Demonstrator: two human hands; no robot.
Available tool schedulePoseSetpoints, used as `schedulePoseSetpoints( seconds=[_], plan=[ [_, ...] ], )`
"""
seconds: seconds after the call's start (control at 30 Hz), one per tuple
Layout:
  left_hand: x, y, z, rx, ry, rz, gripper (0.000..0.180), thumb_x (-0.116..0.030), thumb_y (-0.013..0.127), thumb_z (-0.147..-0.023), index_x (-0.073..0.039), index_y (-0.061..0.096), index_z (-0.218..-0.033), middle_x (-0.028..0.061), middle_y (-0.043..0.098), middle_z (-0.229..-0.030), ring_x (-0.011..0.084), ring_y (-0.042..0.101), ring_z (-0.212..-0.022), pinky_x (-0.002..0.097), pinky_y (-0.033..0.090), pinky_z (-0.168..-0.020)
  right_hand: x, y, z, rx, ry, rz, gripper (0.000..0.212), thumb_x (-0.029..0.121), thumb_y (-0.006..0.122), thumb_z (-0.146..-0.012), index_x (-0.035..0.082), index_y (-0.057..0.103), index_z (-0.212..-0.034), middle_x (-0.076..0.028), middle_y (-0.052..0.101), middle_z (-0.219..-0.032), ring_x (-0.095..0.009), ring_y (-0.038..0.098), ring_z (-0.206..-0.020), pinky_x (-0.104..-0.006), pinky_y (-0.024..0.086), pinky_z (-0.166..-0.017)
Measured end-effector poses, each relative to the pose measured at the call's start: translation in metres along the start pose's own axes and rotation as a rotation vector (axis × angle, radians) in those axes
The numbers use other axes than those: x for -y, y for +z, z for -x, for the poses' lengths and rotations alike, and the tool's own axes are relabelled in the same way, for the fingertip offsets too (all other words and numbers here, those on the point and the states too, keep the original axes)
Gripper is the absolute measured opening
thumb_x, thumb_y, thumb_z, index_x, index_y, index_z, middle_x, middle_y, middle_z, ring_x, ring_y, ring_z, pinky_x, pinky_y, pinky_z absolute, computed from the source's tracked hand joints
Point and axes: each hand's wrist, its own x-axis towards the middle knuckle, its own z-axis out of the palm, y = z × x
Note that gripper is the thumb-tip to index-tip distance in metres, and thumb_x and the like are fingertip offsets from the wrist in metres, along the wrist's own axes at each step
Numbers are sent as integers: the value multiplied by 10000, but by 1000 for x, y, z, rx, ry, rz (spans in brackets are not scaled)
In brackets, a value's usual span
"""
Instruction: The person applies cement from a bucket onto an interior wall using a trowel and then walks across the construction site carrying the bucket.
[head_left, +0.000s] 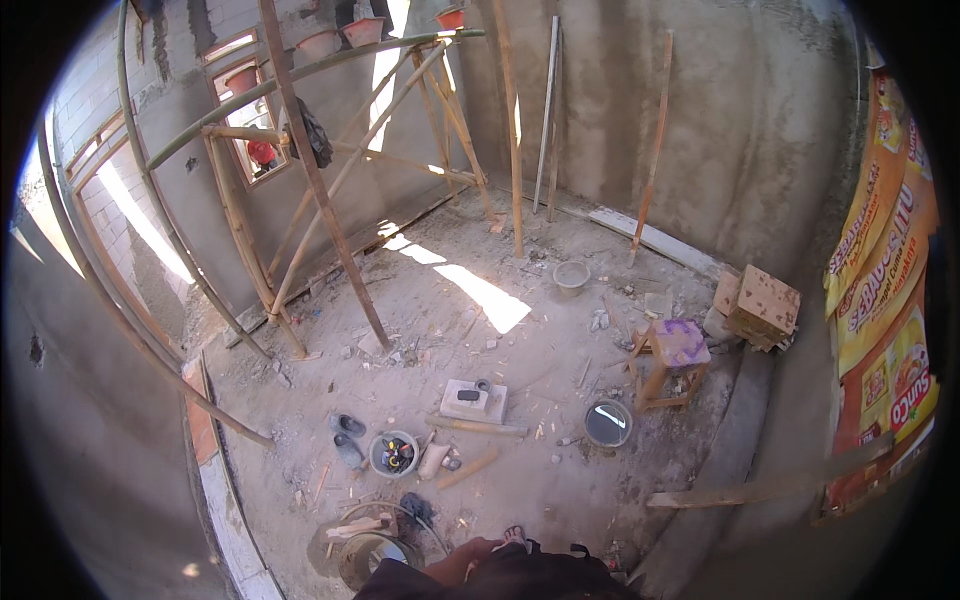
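Note:
My left hand [482, 548] is low in the picture, in front of dark clothing, with the forearm coming from a dark sleeve [395, 582]. Its fingers are too small and partly hidden to make out, and I see nothing held. My right hand does not show. One sandalled foot [513, 535] stands just beyond the left hand. Left of that hand are a large round bucket [350, 568] and a bent hose-like loop [432, 530]. Farther off, a grey bucket [374, 458] holds several tools, with a pair of dark shoes [348, 440] beside it.
Bamboo scaffolding [330, 215] fills the far left, with buckets [362, 32] on top. A pale block [490, 405] bears a dark rectangular object. Right are a water-filled basin [608, 424], a wooden stool [680, 343], a cardboard box [765, 303] and a plank [770, 485]. Rubble litters the floor.

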Motion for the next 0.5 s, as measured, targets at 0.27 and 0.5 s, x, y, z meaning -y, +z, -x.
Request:
schedulePoseSetpoints(
  seconds=[0.27,0.5],
  plan=[
    [-42,-98,-65,98,-544,729,796,-624,614,-880,-73,467,-1435,187,529,-1411,365,587,-1171,504,486,-941,-11,-1,-1,-185,157,-249,420,376,591,-878,-8,709,-1001,-245,701,-975,-400,690,-942,-491,531,-791],
    [-85,-122,-96,-90,-553,874,652,-508,576,-952,-70,466,-1422,157,639,-1249,318,650,-1071,473,528,-853,1,-52,-25,41,-80,235,319,275,554,-870,35,737,-973,-183,728,-937,-337,712,-918,-463,564,-765]
  ],
)
